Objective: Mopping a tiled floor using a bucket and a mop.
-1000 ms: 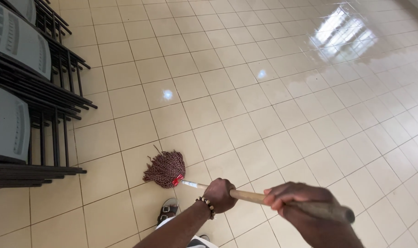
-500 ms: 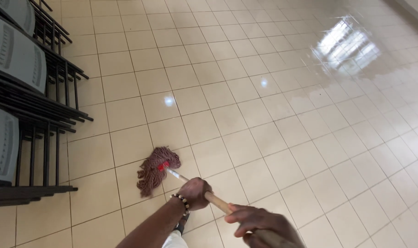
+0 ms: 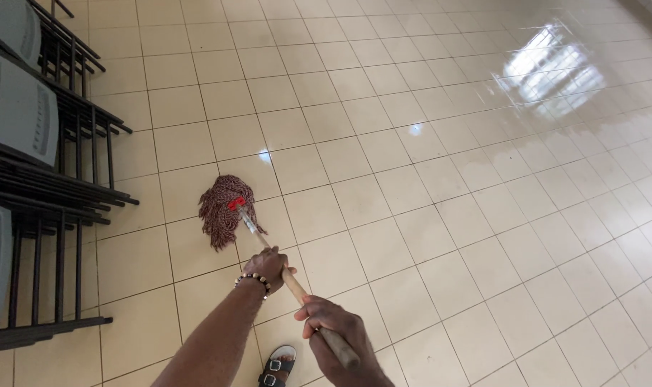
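A mop with a dark red string head [image 3: 224, 208] and a red collar rests on the cream tiled floor [image 3: 412, 201]. Its wooden handle [image 3: 297, 290] slants down towards me. My left hand [image 3: 267, 265], with a bead bracelet at the wrist, grips the handle lower down, nearer the mop head. My right hand [image 3: 336, 337] is closed round the handle's upper end at the bottom of the view. A sandalled foot [image 3: 277, 367] shows below the hands.
Stacks of grey chairs with black metal legs [image 3: 32, 179] stand along the left edge, close to the mop head. A wet, glossy patch of floor [image 3: 555, 79] reflects window light at the upper right.
The mop head has swept away from me and a little to the left, towards the chairs. The handle has swung from nearly level to steep, and both hands have moved left.
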